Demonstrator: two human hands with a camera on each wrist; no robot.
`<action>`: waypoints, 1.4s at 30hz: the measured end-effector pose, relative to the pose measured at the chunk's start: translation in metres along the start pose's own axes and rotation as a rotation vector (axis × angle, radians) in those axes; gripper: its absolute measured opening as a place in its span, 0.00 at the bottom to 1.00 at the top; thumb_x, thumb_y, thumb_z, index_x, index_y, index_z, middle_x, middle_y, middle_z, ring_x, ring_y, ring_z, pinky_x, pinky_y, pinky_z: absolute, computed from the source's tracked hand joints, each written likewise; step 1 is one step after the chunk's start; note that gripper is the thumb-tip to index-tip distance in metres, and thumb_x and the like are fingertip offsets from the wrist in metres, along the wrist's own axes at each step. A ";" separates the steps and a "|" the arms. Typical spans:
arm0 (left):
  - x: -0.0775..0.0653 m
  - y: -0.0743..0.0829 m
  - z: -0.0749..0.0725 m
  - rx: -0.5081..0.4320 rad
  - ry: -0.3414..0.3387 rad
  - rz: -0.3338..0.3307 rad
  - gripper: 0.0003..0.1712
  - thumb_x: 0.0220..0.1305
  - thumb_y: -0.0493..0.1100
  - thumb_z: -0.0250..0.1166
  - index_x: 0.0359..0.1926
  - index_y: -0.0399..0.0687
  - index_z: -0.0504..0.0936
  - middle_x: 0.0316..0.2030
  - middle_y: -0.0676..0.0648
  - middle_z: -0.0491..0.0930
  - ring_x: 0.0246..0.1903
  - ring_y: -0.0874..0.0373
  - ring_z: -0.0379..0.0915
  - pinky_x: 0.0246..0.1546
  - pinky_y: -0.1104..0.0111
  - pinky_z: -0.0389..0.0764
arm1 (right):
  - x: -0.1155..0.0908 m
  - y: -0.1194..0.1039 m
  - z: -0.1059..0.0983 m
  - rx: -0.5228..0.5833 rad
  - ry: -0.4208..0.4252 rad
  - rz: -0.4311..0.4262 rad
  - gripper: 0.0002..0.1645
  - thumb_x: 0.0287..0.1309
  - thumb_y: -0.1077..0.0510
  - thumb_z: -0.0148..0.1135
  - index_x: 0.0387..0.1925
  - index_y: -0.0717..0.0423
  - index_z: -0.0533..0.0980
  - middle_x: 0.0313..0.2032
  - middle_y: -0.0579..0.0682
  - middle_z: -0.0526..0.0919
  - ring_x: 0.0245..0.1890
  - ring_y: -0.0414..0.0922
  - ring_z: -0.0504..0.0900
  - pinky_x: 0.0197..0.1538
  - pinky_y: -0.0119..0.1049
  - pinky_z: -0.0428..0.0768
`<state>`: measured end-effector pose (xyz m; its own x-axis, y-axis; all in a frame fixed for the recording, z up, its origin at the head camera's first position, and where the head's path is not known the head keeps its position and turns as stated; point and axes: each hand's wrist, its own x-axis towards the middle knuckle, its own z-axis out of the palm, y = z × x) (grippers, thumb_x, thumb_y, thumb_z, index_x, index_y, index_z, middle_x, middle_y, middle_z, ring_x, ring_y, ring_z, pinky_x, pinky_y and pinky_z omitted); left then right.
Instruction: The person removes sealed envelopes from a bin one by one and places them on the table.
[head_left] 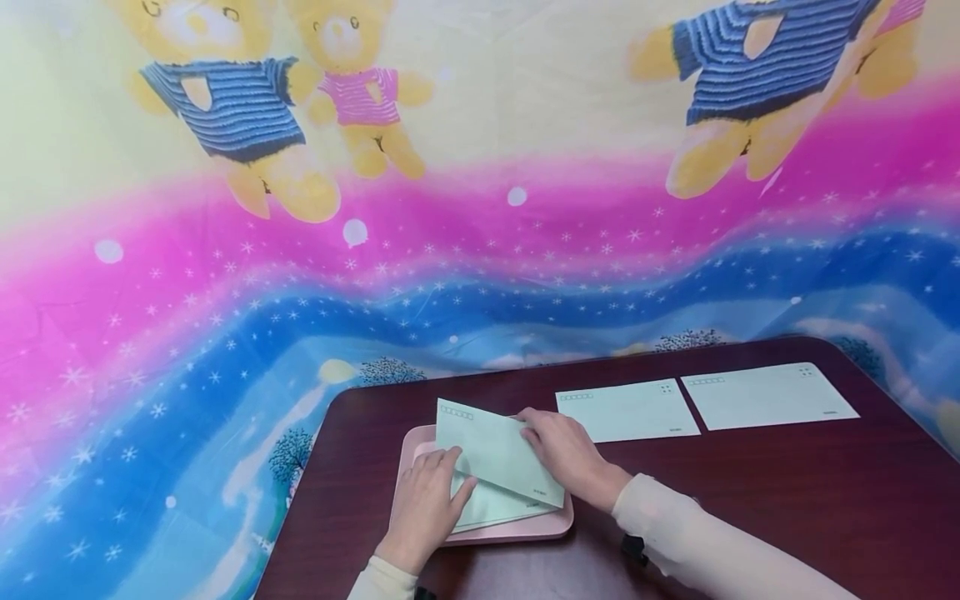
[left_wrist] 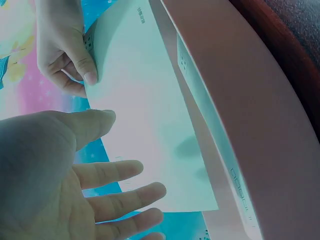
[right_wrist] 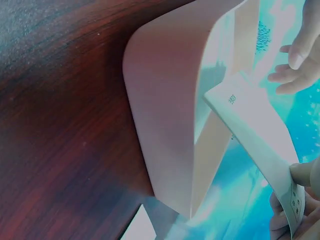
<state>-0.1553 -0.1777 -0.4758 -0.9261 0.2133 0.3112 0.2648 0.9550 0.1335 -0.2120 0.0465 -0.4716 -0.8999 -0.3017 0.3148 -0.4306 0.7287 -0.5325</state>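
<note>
Left fingers [left_wrist: 127, 198] spread loosely, empty, while right fingers [left_wrist: 82, 62] pinch a pale-green envelope [left_wrist: 132, 95].

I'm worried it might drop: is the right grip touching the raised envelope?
Touching. In the right wrist view, the right grip pinches the raised envelope near one end, thumb against its face, fingers behind.

Passage lay over the tabletop [head_left: 765, 475] between the flat envelopes [head_left: 630, 412] and the right sleeve [head_left: 690, 529]; the raised envelope [head_left: 502, 458] obstructed the tray [head_left: 517, 529].
</note>
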 end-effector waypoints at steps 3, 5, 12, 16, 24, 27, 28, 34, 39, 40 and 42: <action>-0.001 0.001 -0.001 0.007 0.010 0.007 0.25 0.63 0.54 0.69 0.56 0.46 0.82 0.48 0.44 0.86 0.51 0.48 0.80 0.44 0.52 0.80 | -0.002 -0.001 -0.004 0.004 0.003 0.006 0.12 0.67 0.59 0.64 0.50 0.49 0.82 0.46 0.46 0.89 0.44 0.43 0.88 0.44 0.42 0.83; -0.001 0.001 -0.001 0.008 0.017 0.010 0.25 0.63 0.54 0.69 0.56 0.46 0.82 0.48 0.45 0.86 0.51 0.48 0.80 0.44 0.52 0.80 | -0.003 -0.001 -0.006 -0.001 0.008 0.005 0.12 0.67 0.59 0.64 0.50 0.48 0.82 0.46 0.46 0.89 0.44 0.43 0.88 0.44 0.42 0.83; -0.002 0.004 -0.004 0.008 0.038 0.018 0.26 0.63 0.54 0.70 0.57 0.45 0.82 0.48 0.45 0.86 0.51 0.49 0.80 0.45 0.53 0.81 | -0.007 -0.002 -0.012 -0.018 0.025 -0.024 0.12 0.66 0.59 0.65 0.50 0.49 0.82 0.46 0.46 0.90 0.43 0.43 0.88 0.44 0.40 0.83; -0.001 0.005 -0.005 0.011 0.048 0.026 0.26 0.63 0.54 0.70 0.56 0.45 0.82 0.48 0.45 0.86 0.51 0.49 0.81 0.45 0.53 0.81 | -0.008 -0.005 -0.018 -0.016 0.041 -0.025 0.12 0.66 0.60 0.65 0.50 0.49 0.82 0.45 0.46 0.90 0.42 0.43 0.88 0.42 0.40 0.83; 0.000 0.007 -0.008 0.018 0.038 0.020 0.26 0.64 0.56 0.68 0.57 0.46 0.82 0.49 0.45 0.86 0.52 0.49 0.80 0.46 0.53 0.81 | -0.012 -0.003 -0.030 -0.013 0.059 -0.016 0.11 0.65 0.60 0.66 0.48 0.50 0.82 0.43 0.47 0.90 0.40 0.42 0.88 0.41 0.40 0.83; 0.001 0.008 -0.010 0.018 0.035 0.026 0.26 0.64 0.56 0.68 0.58 0.46 0.82 0.49 0.45 0.85 0.52 0.49 0.80 0.47 0.53 0.81 | -0.013 0.000 -0.033 -0.018 0.062 -0.016 0.11 0.65 0.60 0.66 0.48 0.50 0.82 0.43 0.48 0.90 0.39 0.42 0.87 0.40 0.40 0.82; 0.001 0.008 -0.010 0.019 0.035 0.029 0.26 0.64 0.56 0.68 0.58 0.46 0.82 0.50 0.45 0.85 0.52 0.49 0.80 0.47 0.54 0.81 | -0.014 0.000 -0.034 -0.018 0.063 -0.015 0.10 0.65 0.60 0.66 0.48 0.50 0.82 0.43 0.48 0.90 0.39 0.42 0.87 0.40 0.39 0.82; 0.001 0.011 -0.011 0.035 0.042 0.043 0.27 0.65 0.57 0.67 0.59 0.47 0.81 0.51 0.46 0.85 0.53 0.49 0.80 0.48 0.55 0.81 | -0.018 0.006 -0.043 -0.017 0.063 0.009 0.11 0.65 0.60 0.66 0.48 0.50 0.82 0.44 0.48 0.90 0.39 0.43 0.87 0.40 0.41 0.82; 0.000 0.013 -0.011 0.032 0.044 0.051 0.27 0.65 0.57 0.67 0.59 0.47 0.81 0.51 0.46 0.85 0.53 0.49 0.80 0.48 0.55 0.81 | -0.021 0.010 -0.050 -0.028 0.071 0.014 0.11 0.65 0.61 0.65 0.48 0.51 0.82 0.45 0.50 0.90 0.38 0.44 0.87 0.39 0.41 0.81; 0.000 0.013 -0.012 0.026 0.046 0.052 0.27 0.64 0.56 0.68 0.59 0.47 0.81 0.51 0.46 0.85 0.53 0.49 0.80 0.48 0.55 0.80 | -0.022 0.010 -0.052 -0.029 0.074 0.012 0.11 0.65 0.61 0.65 0.48 0.51 0.82 0.45 0.50 0.90 0.38 0.44 0.87 0.39 0.41 0.81; 0.000 0.015 -0.011 0.018 0.055 0.060 0.27 0.64 0.56 0.68 0.58 0.47 0.81 0.50 0.46 0.85 0.53 0.49 0.79 0.47 0.55 0.80 | -0.024 0.012 -0.054 -0.034 0.081 0.009 0.11 0.64 0.61 0.66 0.49 0.52 0.82 0.45 0.51 0.90 0.39 0.45 0.87 0.39 0.42 0.81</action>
<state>-0.1482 -0.1658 -0.4634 -0.8924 0.2590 0.3695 0.3140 0.9445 0.0962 -0.1921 0.0954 -0.4427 -0.8947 -0.2450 0.3735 -0.4185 0.7524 -0.5087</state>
